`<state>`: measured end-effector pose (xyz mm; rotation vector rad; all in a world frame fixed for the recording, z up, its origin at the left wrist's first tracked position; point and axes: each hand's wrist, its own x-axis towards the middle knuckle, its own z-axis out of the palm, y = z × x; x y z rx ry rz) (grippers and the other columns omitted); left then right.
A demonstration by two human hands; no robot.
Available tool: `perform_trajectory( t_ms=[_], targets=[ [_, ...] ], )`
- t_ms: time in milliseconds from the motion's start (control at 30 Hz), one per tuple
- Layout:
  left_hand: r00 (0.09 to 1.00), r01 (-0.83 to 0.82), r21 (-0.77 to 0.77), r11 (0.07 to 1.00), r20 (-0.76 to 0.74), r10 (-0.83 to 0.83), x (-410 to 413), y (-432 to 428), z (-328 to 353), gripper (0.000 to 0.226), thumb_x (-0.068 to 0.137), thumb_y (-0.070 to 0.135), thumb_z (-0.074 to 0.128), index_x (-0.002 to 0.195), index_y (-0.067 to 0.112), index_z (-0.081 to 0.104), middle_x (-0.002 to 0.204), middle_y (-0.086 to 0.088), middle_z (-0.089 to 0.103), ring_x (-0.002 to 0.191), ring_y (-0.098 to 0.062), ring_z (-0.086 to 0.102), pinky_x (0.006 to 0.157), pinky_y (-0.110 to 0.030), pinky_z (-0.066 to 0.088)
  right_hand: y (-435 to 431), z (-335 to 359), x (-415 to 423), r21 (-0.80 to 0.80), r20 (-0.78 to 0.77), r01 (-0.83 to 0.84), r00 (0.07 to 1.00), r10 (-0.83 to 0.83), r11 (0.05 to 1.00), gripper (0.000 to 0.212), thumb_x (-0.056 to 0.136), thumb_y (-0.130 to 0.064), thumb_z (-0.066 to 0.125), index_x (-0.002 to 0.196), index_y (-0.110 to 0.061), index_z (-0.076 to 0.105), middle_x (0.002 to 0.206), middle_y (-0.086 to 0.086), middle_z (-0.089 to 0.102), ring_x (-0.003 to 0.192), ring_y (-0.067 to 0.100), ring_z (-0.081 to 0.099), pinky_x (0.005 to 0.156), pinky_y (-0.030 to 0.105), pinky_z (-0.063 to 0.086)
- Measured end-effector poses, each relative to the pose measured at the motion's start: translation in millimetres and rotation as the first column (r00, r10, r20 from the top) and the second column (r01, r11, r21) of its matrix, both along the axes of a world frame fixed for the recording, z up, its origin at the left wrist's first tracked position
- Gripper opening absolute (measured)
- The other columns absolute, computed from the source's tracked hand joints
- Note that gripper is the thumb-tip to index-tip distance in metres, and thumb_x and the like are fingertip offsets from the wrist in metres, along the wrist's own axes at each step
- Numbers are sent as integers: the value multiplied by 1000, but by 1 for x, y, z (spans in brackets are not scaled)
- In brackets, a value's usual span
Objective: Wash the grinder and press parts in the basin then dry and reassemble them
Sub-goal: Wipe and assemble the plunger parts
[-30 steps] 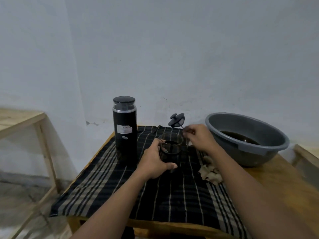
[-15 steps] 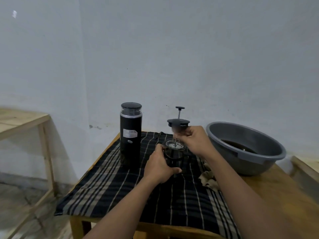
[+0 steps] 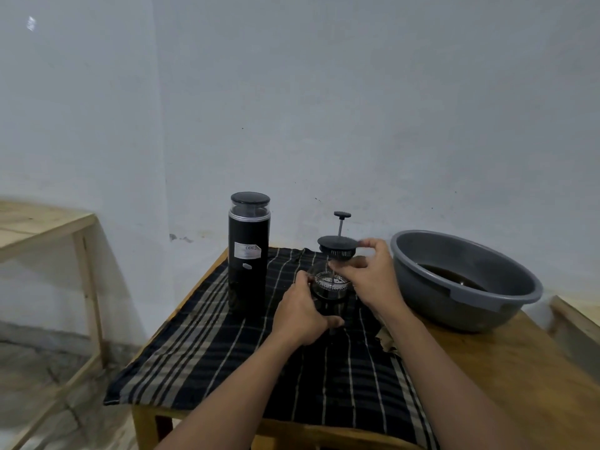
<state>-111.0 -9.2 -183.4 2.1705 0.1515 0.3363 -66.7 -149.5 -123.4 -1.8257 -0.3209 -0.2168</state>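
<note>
Press beaker of dark glass stands upright on the striped cloth near the middle of the tabletop, and the left grip is wrapped round its left side, fingers curled behind the glass and thumb across the front near the base. Above the press beaker, the right grip pinches the plunger lid by its right edge, thumb on the rim and the other fingers curled underneath toward the rod. The lid hangs clear of the beaker's mouth, level, with the rod upright and the round knob at its top. The mesh filter at the rod's lower end sits right at the mouth of the beaker, between the two grips; whether it touches the glass rim cannot be told. The grinder, a tall black cylinder with a clear band under its black cap and a white label on the front, stands upright on the cloth just left of the left grip, apart from it. The grey basin sits on the bare wood to the right of the right grip, near the forearm but not touching it, with dark water in its bottom. A crumpled brownish rag lies at the cloth's right edge, partly hidden under the right forearm. A pale wooden shelf stands against the wall on the far left, well apart from the tabletop
</note>
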Motion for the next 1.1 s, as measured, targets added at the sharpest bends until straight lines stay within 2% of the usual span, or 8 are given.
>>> perform_trajectory(
  t_ms=[100,200,367,467,667,767,900,1100],
  targets=[
    [1000,-1,7,1000,-1,1,0,0,-1,81,59,39,99,119,31,44,125,8,67,116,-17,64,97,-40,55,-3,3,-1,-131,78,-76,993,86,989,76,82,-3,80,138,-39,44,97,0,78,86,6,72,72,15,53],
    [1000,-3,7,1000,0,3,0,1,-1,82,58,40,99,117,32,44,123,6,67,113,-18,65,95,-42,56,-3,8,-1,-269,155,-54,983,98,962,60,80,0,75,135,-19,61,116,1,73,97,8,69,79,19,52],
    [1000,7,8,1000,0,-7,-1,0,0,84,59,40,99,121,30,44,122,6,67,111,-19,66,93,-43,57,-11,22,-13,-433,-17,-176,982,187,884,70,87,-32,75,151,-25,48,126,-4,72,114,6,65,93,26,52],
    [1000,9,21,1000,4,-9,1,0,-1,87,60,40,99,126,27,44,125,4,66,112,-19,65,93,-42,57,-7,21,-17,-572,201,124,980,-8,811,60,86,-63,67,138,-34,60,109,-10,74,111,14,66,107,52,41],
    [1000,5,15,1000,2,-5,2,1,-4,82,62,37,98,124,28,45,123,6,67,111,-17,65,92,-38,57,-6,11,-23,-533,341,305,931,-129,790,62,62,-91,60,79,-32,66,76,-18,57,93,11,59,99,49,35],
    [1000,6,9,1000,4,-6,3,1,-4,82,59,39,99,120,30,45,122,8,68,112,-16,66,95,-43,57,-8,11,-21,-434,356,270,928,-112,859,51,73,-83,59,84,-33,63,83,-15,58,93,12,59,98,48,35],
    [1000,9,18,1000,3,-9,3,0,-4,85,59,40,99,124,30,45,128,7,66,116,-18,65,95,-43,57,-7,11,-14,-602,267,157,964,11,783,37,89,-63,61,118,-41,66,115,-15,58,116,11,54,106,50,32],
    [1000,-10,28,1000,-5,11,0,-2,-2,86,57,49,98,122,30,44,125,8,65,112,-15,64,92,-42,58,-8,9,-14,-582,205,87,978,42,808,35,94,-54,61,126,-42,64,122,-17,58,116,9,55,108,47,32]
  ],
)
